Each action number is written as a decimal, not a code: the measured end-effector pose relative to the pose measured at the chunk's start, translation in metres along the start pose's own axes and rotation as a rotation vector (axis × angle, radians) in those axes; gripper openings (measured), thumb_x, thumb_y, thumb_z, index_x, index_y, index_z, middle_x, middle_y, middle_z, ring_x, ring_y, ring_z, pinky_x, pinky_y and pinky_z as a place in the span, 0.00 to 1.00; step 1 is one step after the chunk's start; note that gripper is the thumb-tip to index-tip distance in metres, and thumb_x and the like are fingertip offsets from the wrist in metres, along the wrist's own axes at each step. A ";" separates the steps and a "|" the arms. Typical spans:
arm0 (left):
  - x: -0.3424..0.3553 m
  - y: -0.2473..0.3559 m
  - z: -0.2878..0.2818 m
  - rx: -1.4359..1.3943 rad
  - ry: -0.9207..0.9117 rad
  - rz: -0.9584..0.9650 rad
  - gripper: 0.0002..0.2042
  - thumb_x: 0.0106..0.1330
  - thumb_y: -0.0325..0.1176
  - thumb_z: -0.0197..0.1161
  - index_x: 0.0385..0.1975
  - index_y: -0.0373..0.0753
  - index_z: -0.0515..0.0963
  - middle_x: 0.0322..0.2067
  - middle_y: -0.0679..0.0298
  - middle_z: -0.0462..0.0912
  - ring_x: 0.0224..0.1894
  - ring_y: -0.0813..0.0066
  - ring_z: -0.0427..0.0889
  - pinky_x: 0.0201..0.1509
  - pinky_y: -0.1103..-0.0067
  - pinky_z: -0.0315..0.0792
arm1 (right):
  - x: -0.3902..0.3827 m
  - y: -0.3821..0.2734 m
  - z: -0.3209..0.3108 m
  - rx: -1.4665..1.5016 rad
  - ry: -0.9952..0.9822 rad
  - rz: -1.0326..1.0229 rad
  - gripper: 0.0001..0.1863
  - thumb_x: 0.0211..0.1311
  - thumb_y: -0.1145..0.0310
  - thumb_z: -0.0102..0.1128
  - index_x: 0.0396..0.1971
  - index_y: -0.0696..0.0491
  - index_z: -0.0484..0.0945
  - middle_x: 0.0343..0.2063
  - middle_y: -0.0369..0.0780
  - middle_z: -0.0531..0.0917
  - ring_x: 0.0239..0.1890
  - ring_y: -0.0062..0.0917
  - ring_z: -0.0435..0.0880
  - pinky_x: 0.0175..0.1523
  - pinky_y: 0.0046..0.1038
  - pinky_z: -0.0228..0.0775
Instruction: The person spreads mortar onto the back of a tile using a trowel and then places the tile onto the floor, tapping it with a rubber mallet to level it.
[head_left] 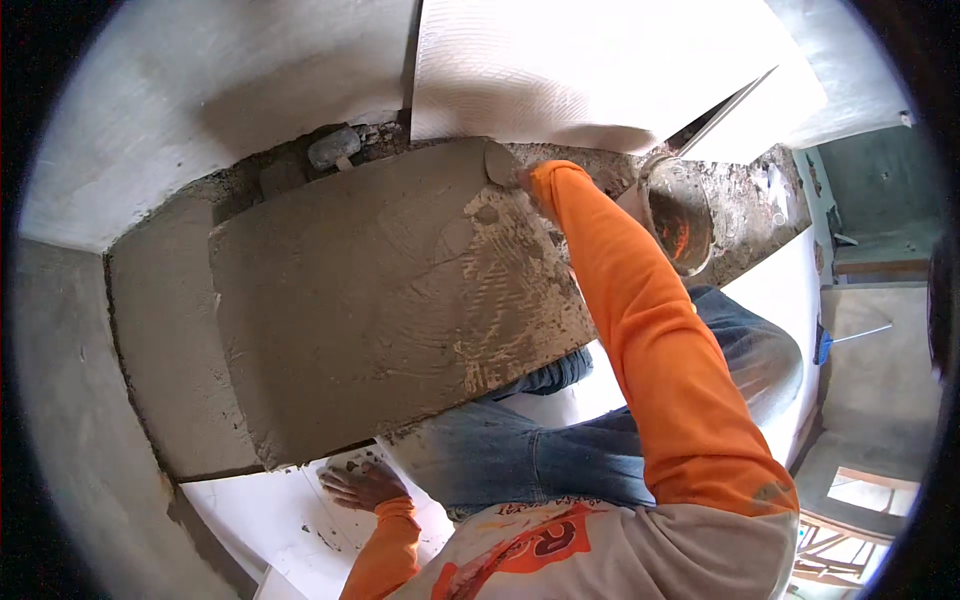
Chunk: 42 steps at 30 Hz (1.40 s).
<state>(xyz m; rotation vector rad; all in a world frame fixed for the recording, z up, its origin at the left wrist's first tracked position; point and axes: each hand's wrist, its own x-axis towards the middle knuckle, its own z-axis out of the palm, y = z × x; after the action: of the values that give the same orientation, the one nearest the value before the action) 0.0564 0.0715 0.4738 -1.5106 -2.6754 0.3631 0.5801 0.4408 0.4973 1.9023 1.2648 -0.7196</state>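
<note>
A large tile (pixel 330 300), its upper face spread with wet grey mortar, lies tilted before me with its near edge over my legs. At its far right corner my right hand (pixel 530 182) is closed on a trowel (pixel 501 164), whose blade lies against the mortar; the sleeve hides most of the fingers. Near the right edge the coat is thin and ridged. Below the tile's near left edge, my left hand (pixel 362 486) rests with fingers stretched on a white tile (pixel 300 520) dotted with mortar crumbs.
A mortar-stained bucket (pixel 680 215) stands to the right of my right arm. Large pale tiles (pixel 570 70) lean at the back. A rubber mallet (pixel 335 148) lies by the wall. Wet mortar (pixel 165 340) covers the floor at left. A blue-headed tool (pixel 824 345) is at far right.
</note>
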 end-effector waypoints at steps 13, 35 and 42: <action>0.003 0.009 -0.018 -0.011 -0.112 -0.018 0.32 0.65 0.50 0.36 0.65 0.37 0.46 0.67 0.51 0.41 0.69 0.54 0.41 0.68 0.58 0.38 | -0.048 0.034 -0.024 0.542 0.197 0.081 0.20 0.63 0.56 0.43 0.52 0.46 0.70 0.37 0.41 0.77 0.38 0.29 0.75 0.38 0.37 0.70; -0.005 0.001 0.012 -0.066 0.068 0.078 0.32 0.66 0.52 0.33 0.66 0.38 0.47 0.67 0.52 0.40 0.69 0.51 0.41 0.67 0.56 0.37 | -0.148 0.000 0.049 0.473 0.123 0.076 0.30 0.62 0.46 0.42 0.38 0.61 0.77 0.28 0.55 0.80 0.33 0.41 0.81 0.43 0.38 0.71; 0.000 0.000 0.003 -0.062 0.017 0.032 0.35 0.64 0.55 0.37 0.66 0.39 0.47 0.68 0.54 0.41 0.69 0.54 0.41 0.67 0.57 0.39 | -0.214 -0.006 0.112 0.336 0.341 -0.173 0.28 0.64 0.48 0.38 0.40 0.60 0.75 0.32 0.56 0.79 0.36 0.49 0.79 0.45 0.43 0.70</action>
<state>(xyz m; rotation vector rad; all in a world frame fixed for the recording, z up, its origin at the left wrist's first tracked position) 0.0553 0.0710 0.4709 -1.5673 -2.6766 0.2696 0.4911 0.2396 0.5964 2.2789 1.6164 -0.7556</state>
